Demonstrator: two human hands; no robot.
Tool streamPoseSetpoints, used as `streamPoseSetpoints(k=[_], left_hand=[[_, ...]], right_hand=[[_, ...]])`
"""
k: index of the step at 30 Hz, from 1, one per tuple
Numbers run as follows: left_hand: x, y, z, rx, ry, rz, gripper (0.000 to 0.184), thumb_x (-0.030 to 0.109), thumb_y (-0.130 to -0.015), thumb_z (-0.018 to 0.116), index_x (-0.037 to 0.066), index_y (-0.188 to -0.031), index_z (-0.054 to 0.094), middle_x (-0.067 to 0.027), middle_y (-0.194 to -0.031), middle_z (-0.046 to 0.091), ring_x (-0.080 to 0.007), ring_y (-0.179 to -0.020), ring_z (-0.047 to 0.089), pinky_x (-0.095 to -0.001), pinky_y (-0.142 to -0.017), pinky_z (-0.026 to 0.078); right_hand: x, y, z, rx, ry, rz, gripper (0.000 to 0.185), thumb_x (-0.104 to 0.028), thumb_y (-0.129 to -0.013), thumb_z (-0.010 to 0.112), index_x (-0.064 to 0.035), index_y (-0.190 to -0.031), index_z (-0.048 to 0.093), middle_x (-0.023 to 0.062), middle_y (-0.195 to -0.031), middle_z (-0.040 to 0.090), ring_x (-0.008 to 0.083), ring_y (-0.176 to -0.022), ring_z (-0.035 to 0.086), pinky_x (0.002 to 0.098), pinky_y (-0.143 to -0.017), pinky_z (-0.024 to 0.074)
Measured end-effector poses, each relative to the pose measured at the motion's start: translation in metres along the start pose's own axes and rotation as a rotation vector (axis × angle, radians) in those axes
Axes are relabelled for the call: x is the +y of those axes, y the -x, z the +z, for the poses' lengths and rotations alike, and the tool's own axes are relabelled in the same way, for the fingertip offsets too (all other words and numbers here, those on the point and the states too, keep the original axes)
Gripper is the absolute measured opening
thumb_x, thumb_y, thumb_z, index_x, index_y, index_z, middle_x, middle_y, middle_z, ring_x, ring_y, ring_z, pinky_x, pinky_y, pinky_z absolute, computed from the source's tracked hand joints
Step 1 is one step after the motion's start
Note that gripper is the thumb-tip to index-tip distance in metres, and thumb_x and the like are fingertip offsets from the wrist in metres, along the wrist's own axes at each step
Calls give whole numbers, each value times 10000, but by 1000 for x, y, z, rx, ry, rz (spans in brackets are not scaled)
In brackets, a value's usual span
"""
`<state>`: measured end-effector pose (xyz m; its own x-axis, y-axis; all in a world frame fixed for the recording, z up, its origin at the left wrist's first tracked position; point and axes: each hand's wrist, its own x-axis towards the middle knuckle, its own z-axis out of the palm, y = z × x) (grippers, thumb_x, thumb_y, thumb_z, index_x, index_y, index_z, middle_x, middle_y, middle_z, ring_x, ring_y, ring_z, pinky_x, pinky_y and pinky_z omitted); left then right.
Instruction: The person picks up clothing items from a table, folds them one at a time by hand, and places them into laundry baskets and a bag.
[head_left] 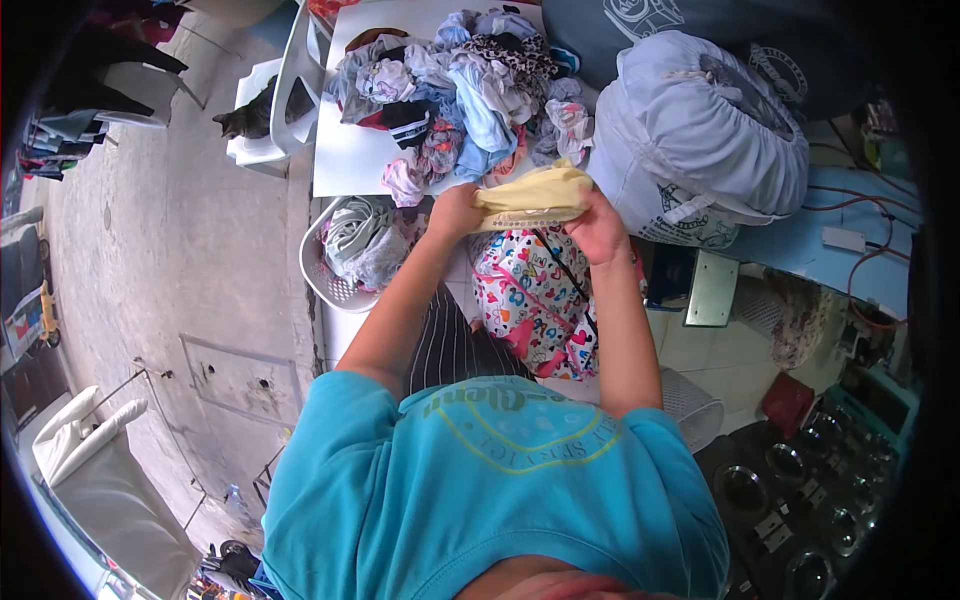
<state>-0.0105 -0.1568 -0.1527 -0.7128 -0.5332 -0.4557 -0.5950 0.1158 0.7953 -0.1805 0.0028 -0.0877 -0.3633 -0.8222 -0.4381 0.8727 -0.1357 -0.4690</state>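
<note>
A pale yellow garment (535, 193) is stretched between my two hands, just off the front edge of the white table (350, 165). My left hand (457, 210) grips its left end, and my right hand (598, 225) grips the right end. A row of small dark marks runs along its lower band; the exact kind of garment I cannot make out. Beyond it, a heap of mixed clothes (470, 85) lies on the table. Under my hands is a white bag with a colourful heart print (525, 295).
A white basket of clothes (350, 250) stands left below the table. To the right sits a large stuffed white drawstring bag (690, 130). A cat (265, 110) rests on a white plastic chair (300, 65). Cables (865, 250) cross a blue surface at the right.
</note>
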Motion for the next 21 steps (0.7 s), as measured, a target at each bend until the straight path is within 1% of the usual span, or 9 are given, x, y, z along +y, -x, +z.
streamPoseSetpoints(k=[1,2,5,10,14,16,18,19,21], left_hand=[[1,1,2,93,-417,-5,229,169,-816,591,-13,-948,637,-74,-854,662,-211,-795,647,-318,-722,507],[1,4,5,97,-415,-3,229,169,-816,591,-13,-948,637,-74,-854,662,-211,-795,647,-318,-722,507],[8,24,5,-291,887,-231,369,189,-837,555,-25,-1138,542,-115,-1037,635,-251,-888,642,-361,-821,502],[32,57,31,-658,1512,-58,523,297,-850,564,-16,-1249,433,-153,-1238,521,-261,-1134,516,-381,-1005,365],[32,66,37,-684,1861,-146,516,267,-836,598,1,-1246,433,-146,-1217,531,-269,-1130,520,-413,-999,375],[29,69,32,-677,1956,-148,500,222,-832,607,7,-1248,432,-141,-1210,537,-272,-1109,536,-420,-982,397],[24,67,22,-460,1508,72,454,204,-817,650,37,-1204,480,-149,-1145,571,-272,-1052,575,-419,-926,461],[8,62,21,-416,1488,-133,378,125,-827,625,43,-1174,499,-145,-1087,600,-274,-985,610,-400,-849,514],[-63,36,66,-433,1314,-91,347,115,-841,603,45,-1167,506,-137,-1058,613,-265,-957,622,-393,-827,525]], right_hand=[[3,4,3,-21,232,-48,319,-60,-819,585,-21,-1123,496,83,-1164,554,222,-1027,564,355,-890,462],[6,6,0,-25,235,-49,319,-60,-819,585,-21,-1123,496,83,-1164,554,222,-1027,564,355,-890,462],[9,14,-6,282,1607,-247,318,-21,-677,650,-49,-972,533,163,-876,629,278,-830,628,374,-717,479],[43,24,-73,465,1897,-394,278,-82,-729,638,-45,-991,553,171,-871,640,375,-804,600,400,-676,470],[59,25,-87,376,1545,-85,426,-287,-866,542,-85,-1239,505,152,-970,651,242,-877,640,376,-736,491],[68,27,-79,194,233,380,448,-355,-904,498,-92,-1266,469,121,-1182,571,226,-1017,580,386,-812,496],[47,41,-41,31,59,399,515,-435,-918,437,-95,-1304,425,113,-1305,472,242,-1145,502,427,-910,457],[40,47,-31,-39,-96,368,514,-428,-922,429,-80,-1300,427,121,-1298,479,263,-1145,503,445,-930,437],[27,54,-9,-67,-365,274,519,-422,-929,414,-46,-1287,431,130,-1302,477,306,-1158,492,483,-994,370]])
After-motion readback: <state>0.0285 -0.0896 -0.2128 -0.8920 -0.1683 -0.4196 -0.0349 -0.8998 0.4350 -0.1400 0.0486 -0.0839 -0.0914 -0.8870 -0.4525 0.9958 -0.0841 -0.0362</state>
